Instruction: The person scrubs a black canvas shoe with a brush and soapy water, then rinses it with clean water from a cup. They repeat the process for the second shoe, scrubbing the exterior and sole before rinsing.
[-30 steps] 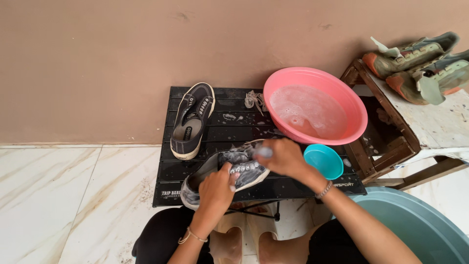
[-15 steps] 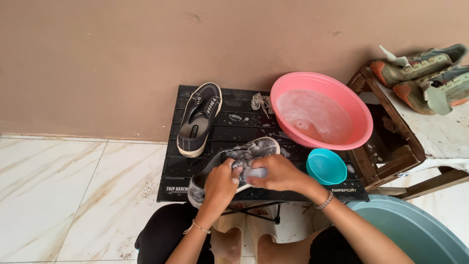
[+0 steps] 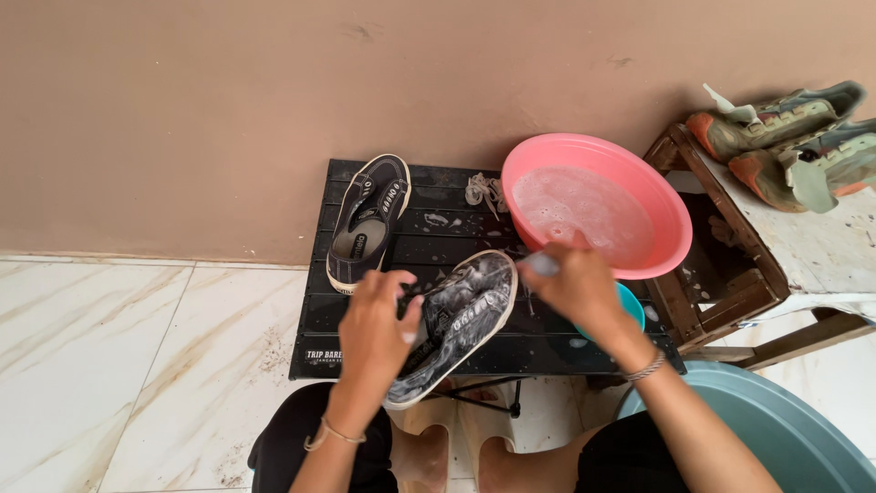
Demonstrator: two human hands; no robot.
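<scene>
Head view, looking down at a person seated at a low black slatted counter (image 3: 365,351) set against a tan wall (image 3: 274,91). Nearest, bare knees and feet show below the counter edge, with the curved rim of a large grey-blue tub (image 3: 785,438) at the person's right. On the counter's near side lies a dark sneaker (image 3: 456,319) covered in white suds, angled with its toe pointing away and to the right. The left hand (image 3: 374,329) grips the sneaker's near side, fingers closed around its edge. The right hand (image 3: 579,278) is closed around a small pale brush (image 3: 540,265) whose tip rests at the sneaker's toe. A small teal bowl (image 3: 631,306) sits partly hidden behind the right wrist. Farther back, a second dark sneaker (image 3: 368,219) lies on the counter's left side, a bundle of pale laces (image 3: 484,192) sits near the middle, and a pink basin (image 3: 598,203) of soapy water stands at the right. Beyond, to the right, a wooden stand (image 3: 712,274) adjoins a white ledge (image 3: 821,246) holding two worn grey-and-orange shoes (image 3: 785,137).
</scene>
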